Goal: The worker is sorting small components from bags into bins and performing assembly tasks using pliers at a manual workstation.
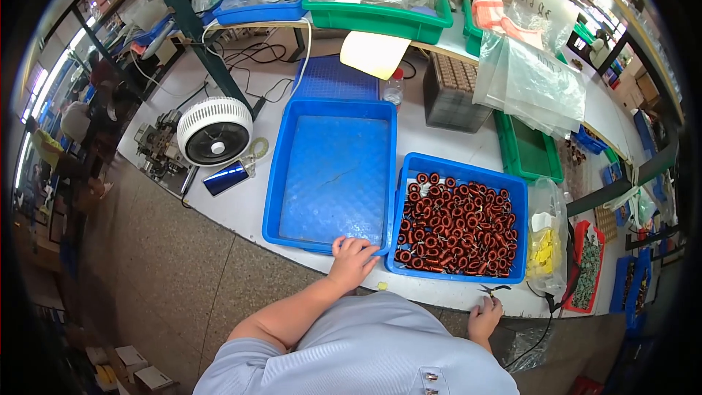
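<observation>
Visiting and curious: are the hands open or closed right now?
Left hand: on near rim of the empty blue tray; grip unclear.
Right hand: partly curled beside small pliers; hold unclear.

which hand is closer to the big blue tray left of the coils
Left. The left hand is at the near rim of the blue tray, by its right corner; the right hand is farther off to the right, beside the small pliers.
</observation>
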`<state>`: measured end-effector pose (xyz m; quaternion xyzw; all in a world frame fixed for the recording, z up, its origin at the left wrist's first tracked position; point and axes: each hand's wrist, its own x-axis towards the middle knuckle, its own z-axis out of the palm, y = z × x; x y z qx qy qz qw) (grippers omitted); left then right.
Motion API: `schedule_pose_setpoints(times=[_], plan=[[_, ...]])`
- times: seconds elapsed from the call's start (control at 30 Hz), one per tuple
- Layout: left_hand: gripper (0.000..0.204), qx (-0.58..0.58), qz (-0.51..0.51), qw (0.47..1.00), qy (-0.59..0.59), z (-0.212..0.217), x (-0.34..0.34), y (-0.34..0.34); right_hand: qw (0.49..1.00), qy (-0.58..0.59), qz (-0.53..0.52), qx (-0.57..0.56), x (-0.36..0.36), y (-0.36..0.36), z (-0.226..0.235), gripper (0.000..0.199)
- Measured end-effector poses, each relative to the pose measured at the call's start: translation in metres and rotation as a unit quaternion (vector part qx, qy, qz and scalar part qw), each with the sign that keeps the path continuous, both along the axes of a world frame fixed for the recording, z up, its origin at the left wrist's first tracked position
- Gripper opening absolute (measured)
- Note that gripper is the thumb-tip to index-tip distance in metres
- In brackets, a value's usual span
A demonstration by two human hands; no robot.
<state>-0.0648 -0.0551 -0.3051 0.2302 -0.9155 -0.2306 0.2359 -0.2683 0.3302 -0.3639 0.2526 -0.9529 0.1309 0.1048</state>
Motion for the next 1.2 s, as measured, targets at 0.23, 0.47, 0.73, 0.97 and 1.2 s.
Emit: schedule_pose_setpoints(times=[0.23, 0.47, 0.73, 0.97, 1.2], plan=[[0.021, 0.037, -0.001, 0.999, 0.035, 0.001, 0.0, 0.002, 0.997, -0.019, 0.054, -0.053, 0.003, -0.002, 0.031, 0.008], [0.012, -0.009, -0.02, 0.999, 0.041, 0.037, -0.014, 0.03, 0.989, 0.027, 0.044, -0.14, -0.033, -0.025, 0.072, 0.005], [0.017, 0.018, -0.141, 0.99, -0.001, 0.037, -0.085, 0.073, 0.994, -0.079, -0.03, -0.07, -0.036, 0.061, 0.022, 0.014], [0.032, -0.122, -0.131, 0.981, -0.073, 0.027, -0.131, 0.105, 0.808, -0.488, -0.18, 0.275, 0.04, 0.162, -0.073, 0.032], [0.034, -0.206, -0.205, 0.947, -0.134, 0.017, -0.135, 0.092, 0.665, -0.667, -0.23, 0.244, 0.139, 0.193, -0.109, 0.039]])
